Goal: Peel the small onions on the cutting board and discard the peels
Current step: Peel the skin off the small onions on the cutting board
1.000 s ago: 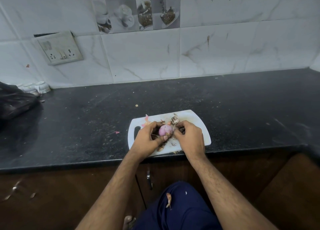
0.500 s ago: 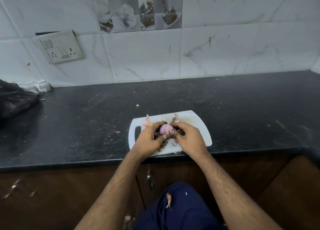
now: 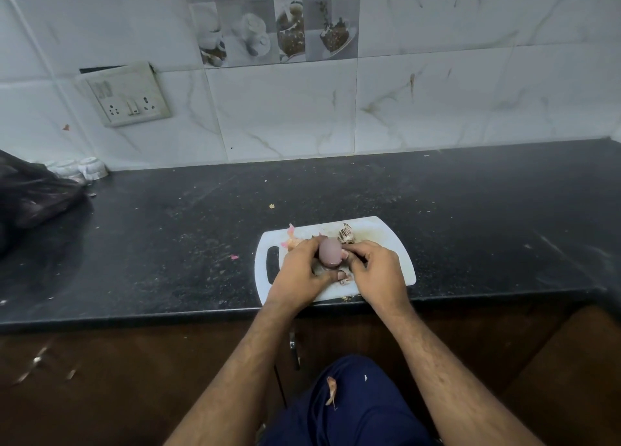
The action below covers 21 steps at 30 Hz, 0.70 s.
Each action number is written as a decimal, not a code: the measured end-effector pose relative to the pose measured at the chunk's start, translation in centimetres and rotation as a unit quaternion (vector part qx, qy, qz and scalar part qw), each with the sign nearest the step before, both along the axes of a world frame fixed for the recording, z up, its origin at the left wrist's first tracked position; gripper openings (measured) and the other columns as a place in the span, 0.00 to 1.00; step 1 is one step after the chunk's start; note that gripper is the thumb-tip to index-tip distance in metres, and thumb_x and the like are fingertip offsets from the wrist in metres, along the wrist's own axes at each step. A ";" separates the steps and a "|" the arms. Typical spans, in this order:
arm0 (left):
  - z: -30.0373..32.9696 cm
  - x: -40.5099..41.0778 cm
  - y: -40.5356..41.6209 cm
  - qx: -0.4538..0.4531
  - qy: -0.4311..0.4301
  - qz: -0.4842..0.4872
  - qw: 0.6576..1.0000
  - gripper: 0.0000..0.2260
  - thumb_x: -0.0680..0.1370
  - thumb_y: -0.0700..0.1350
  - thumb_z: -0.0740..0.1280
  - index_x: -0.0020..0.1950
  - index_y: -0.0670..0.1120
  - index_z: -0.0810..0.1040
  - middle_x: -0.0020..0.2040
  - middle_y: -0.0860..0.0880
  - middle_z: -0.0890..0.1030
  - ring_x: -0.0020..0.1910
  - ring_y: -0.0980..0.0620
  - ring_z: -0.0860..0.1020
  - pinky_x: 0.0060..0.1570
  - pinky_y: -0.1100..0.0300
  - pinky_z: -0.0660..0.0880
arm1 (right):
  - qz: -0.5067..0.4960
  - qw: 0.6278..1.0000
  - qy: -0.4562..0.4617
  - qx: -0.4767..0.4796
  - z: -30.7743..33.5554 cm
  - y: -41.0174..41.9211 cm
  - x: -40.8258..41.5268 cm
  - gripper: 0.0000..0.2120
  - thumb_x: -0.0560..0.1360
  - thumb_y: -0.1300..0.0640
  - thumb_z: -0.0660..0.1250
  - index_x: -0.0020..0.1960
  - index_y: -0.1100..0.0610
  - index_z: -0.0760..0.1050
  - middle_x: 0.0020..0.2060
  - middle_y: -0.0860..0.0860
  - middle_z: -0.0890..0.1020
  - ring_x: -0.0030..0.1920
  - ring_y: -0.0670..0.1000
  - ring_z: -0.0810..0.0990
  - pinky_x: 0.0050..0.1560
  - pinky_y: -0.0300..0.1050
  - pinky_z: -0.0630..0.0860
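Observation:
A small purple onion [image 3: 329, 251] is held just above the white cutting board [image 3: 389, 244] at the counter's front edge. My left hand [image 3: 302, 272] grips it from the left, thumb underneath. My right hand [image 3: 376, 271] pinches at the onion's right side with its fingertips. Pink and brown peels [image 3: 292, 239] lie on the board's far left, and a dark streaked peel [image 3: 345, 235] lies just behind the onion. More scraps sit under my hands, mostly hidden.
The black counter [image 3: 470, 210] runs left to right, with a black plastic bag [image 3: 30, 197] at its far left. Small peel bits [image 3: 234, 257] dot the counter. A peel [image 3: 331, 390] clings to my blue trousers. A socket plate [image 3: 129, 96] is on the tiled wall.
The onion has turned in my fingers and now shows a darker, smoother side. Both hands stay over the board in nearly the same place.

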<state>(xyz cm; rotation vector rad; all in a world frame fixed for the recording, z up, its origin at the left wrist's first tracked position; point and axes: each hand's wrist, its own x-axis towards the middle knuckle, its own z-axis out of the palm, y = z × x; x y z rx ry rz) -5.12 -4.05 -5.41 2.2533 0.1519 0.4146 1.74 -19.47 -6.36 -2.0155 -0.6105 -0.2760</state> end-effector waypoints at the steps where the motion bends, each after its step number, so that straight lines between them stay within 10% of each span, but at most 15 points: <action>1: -0.1 0.1 -0.1 0.002 -0.006 0.013 1.000 0.29 0.73 0.46 0.80 0.71 0.47 0.76 0.56 0.60 0.78 0.58 0.59 0.76 0.53 0.78 0.68 | -0.003 1.000 -0.015 -0.006 -0.1 0.1 -0.1 0.08 0.78 0.58 0.71 0.56 0.54 0.85 0.48 0.45 0.86 0.48 0.44 0.82 0.51 0.38 0.78; 7: 0.0 -0.3 -0.1 0.008 -0.010 0.014 1.000 0.22 0.76 0.45 0.77 0.69 0.48 0.78 0.50 0.61 0.81 0.48 0.62 0.78 0.49 0.78 0.70 | -0.013 0.997 -0.071 -0.035 -0.3 0.3 -0.4 0.08 0.81 0.57 0.67 0.55 0.55 0.84 0.47 0.46 0.85 0.46 0.46 0.81 0.49 0.40 0.77; 13: 0.1 -0.3 0.1 0.045 -0.012 -0.009 0.999 0.27 0.77 0.51 0.73 0.75 0.44 0.73 0.63 0.49 0.81 0.61 0.53 0.78 0.65 0.57 0.74 | 0.013 0.999 -0.028 -0.018 -0.3 0.3 -0.1 0.07 0.79 0.55 0.70 0.55 0.53 0.84 0.46 0.44 0.85 0.46 0.42 0.81 0.49 0.36 0.77; 21: 0.1 -0.3 -0.1 0.084 -0.014 -0.020 0.996 0.29 0.79 0.50 0.71 0.78 0.44 0.70 0.61 0.47 0.78 0.61 0.50 0.76 0.65 0.55 0.73 | 0.014 0.999 0.013 0.028 0.4 -0.3 -0.3 0.10 0.76 0.53 0.74 0.55 0.53 0.86 0.43 0.44 0.87 0.44 0.40 0.83 0.44 0.30 0.77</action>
